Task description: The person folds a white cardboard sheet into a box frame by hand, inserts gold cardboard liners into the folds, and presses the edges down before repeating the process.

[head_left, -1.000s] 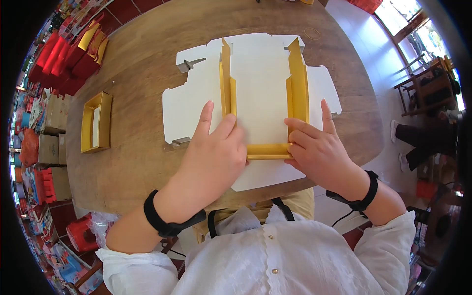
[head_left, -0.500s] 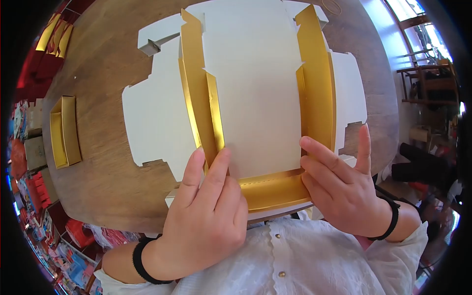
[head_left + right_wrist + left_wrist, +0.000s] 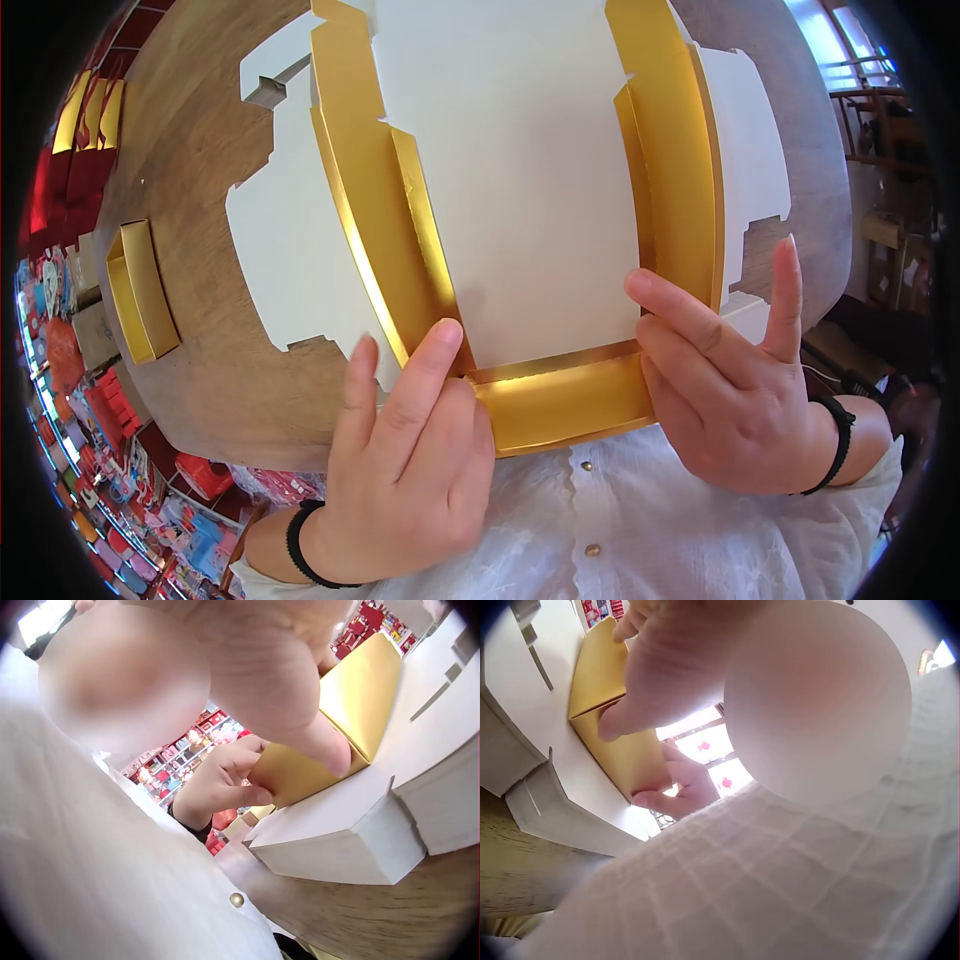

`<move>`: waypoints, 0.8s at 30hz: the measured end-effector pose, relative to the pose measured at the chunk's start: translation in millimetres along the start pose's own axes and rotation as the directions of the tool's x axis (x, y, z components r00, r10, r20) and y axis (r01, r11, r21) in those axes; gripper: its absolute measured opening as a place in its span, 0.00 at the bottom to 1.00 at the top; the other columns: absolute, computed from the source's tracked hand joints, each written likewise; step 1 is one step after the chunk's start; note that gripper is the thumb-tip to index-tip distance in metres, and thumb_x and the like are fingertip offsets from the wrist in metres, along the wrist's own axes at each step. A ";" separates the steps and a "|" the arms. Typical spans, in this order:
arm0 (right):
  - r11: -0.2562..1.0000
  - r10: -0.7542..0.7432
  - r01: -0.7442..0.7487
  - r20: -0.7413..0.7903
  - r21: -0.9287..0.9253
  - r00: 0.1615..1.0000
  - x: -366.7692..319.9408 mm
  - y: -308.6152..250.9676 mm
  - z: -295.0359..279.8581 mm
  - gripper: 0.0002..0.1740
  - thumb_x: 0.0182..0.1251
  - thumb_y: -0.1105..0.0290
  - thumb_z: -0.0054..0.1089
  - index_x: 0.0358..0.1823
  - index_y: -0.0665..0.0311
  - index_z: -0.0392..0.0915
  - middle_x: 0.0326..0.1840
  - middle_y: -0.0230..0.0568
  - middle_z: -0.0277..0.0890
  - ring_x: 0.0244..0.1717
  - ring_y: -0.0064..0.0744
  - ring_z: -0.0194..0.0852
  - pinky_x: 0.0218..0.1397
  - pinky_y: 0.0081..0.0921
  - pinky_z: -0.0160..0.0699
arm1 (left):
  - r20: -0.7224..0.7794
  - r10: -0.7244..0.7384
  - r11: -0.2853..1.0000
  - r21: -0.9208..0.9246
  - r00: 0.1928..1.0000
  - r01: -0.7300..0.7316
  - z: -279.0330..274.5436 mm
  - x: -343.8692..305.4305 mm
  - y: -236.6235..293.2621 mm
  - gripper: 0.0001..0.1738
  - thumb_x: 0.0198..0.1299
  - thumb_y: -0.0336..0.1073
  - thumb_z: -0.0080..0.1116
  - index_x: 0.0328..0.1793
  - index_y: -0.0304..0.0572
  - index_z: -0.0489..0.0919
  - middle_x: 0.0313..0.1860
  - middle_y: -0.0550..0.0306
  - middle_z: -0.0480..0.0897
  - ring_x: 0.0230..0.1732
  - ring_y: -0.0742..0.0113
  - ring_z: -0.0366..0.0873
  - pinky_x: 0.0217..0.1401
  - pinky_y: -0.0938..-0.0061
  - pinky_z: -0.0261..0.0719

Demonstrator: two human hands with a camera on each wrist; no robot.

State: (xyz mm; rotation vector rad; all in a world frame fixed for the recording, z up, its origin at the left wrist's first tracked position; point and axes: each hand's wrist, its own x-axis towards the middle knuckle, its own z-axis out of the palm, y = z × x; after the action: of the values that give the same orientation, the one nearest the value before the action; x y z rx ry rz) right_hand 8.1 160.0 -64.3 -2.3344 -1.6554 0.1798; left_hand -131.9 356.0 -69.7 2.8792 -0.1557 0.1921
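A large flat box blank (image 3: 530,180), white inside with gold walls, is lifted off the wooden table (image 3: 210,180) toward my chest. Its gold near wall (image 3: 560,395) is folded up between my hands. My left hand (image 3: 415,450) pinches the near left corner where the gold left wall (image 3: 375,220) meets it, fingers on top and thumb behind. My right hand (image 3: 725,380) pinches the near right corner by the gold right wall (image 3: 670,150), little finger raised. In the wrist views the gold near wall (image 3: 626,750) (image 3: 352,712) shows from below, held between both hands.
A small assembled gold tray (image 3: 140,290) lies on the table at the left. Red and gold boxes (image 3: 75,120) and shelves of colourful goods (image 3: 90,440) fill the left side. My white shirt (image 3: 600,520) is right under the blank.
The blank has been lifted from lying flat on the table and tilted up toward my chest. Both hands kept their hold on the near corners.
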 end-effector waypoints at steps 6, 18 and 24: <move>0.999 0.003 -0.003 -0.007 0.032 1.000 0.9 1.5 -0.5 0.06 0.57 0.82 0.62 0.24 0.69 0.76 0.40 0.38 0.81 0.62 0.41 0.81 0.74 0.86 0.31 | 0.143 -0.016 1.000 -0.015 0.990 0.018 -9.5 12.1 -0.6 0.06 0.51 0.23 0.60 0.23 0.34 0.77 0.34 0.52 0.78 0.61 0.51 0.80 0.69 0.31 0.64; 0.979 -0.120 0.112 -0.038 -0.168 0.992 -4.8 10.4 -7.5 0.07 0.52 0.76 0.72 0.24 0.62 0.79 0.39 0.31 0.79 0.61 0.40 0.80 0.73 0.89 0.31 | 0.185 -0.026 0.999 0.030 0.982 0.021 -12.1 13.5 3.5 0.06 0.44 0.24 0.65 0.31 0.31 0.82 0.36 0.54 0.78 0.60 0.50 0.80 0.73 0.27 0.56; 0.980 -0.078 0.079 0.013 -0.182 0.997 -2.3 2.8 -5.5 0.04 0.55 0.78 0.68 0.25 0.64 0.81 0.39 0.33 0.82 0.62 0.36 0.79 0.73 0.89 0.31 | 0.176 -0.020 1.000 0.019 0.984 0.017 -11.2 14.0 4.6 0.06 0.43 0.24 0.65 0.30 0.30 0.81 0.36 0.53 0.78 0.59 0.49 0.81 0.72 0.26 0.56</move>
State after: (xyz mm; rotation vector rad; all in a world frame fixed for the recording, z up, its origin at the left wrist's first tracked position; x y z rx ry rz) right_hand 11.3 156.1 -60.0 -2.3944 -1.8340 0.0193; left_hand -120.0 353.2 -55.9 2.9108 -0.1604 -0.0657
